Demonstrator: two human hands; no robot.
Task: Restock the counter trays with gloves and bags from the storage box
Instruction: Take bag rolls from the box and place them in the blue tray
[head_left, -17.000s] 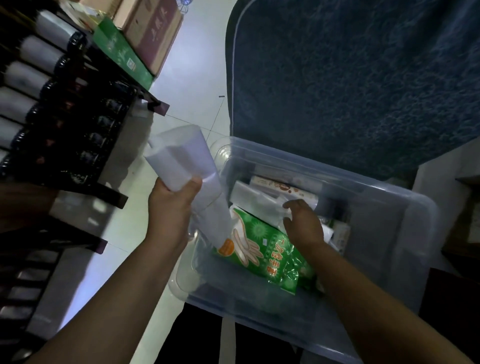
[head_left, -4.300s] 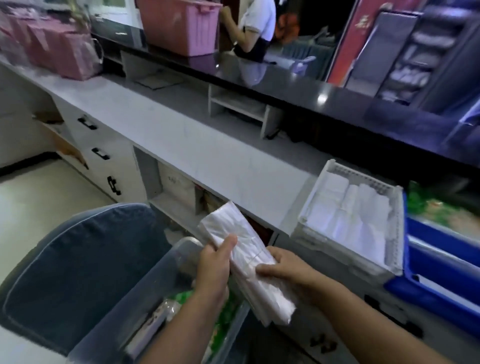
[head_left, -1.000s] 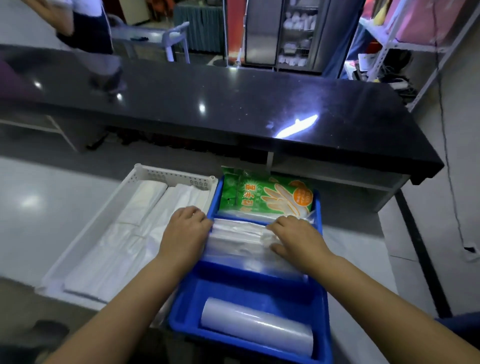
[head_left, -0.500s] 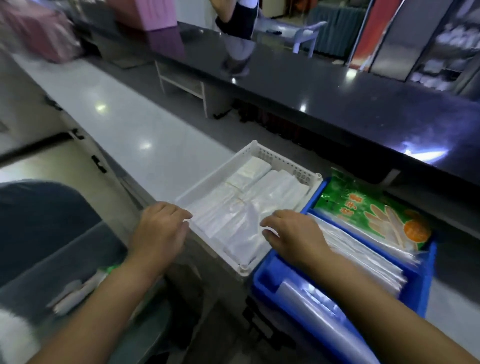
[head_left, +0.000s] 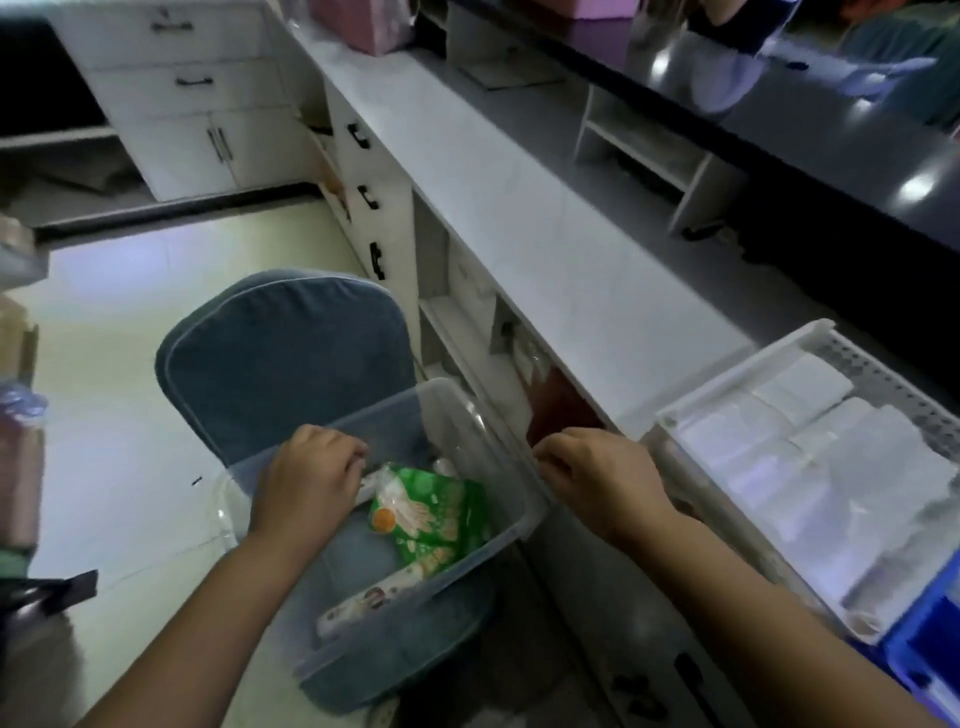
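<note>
The clear plastic storage box (head_left: 483, 431) sits on a blue chair (head_left: 280, 358) below the counter. Inside lies a green pack of gloves (head_left: 436, 514) and a long white pack (head_left: 363, 603). My left hand (head_left: 306, 483) reaches into the box at its left side, fingers curled, next to the green pack; no grip on anything shows. My right hand (head_left: 597, 478) hovers at the box's right rim, fingers loosely bent, holding nothing. On the counter at right stands the white tray (head_left: 727, 384) full of folded clear bags (head_left: 831, 457). A corner of the blue tray (head_left: 930, 649) shows at the lower right.
The white counter (head_left: 545, 234) runs up the middle, with drawers (head_left: 363, 197) and open shelves beneath it. A black raised counter (head_left: 831, 130) lies behind. White cabinets (head_left: 192, 93) stand at the far left. A person stands beyond the black counter, top right.
My view swung left and down from the trays to the storage box. Both hands left the trays; my left hand is now inside the box and my right one at its rim.
</note>
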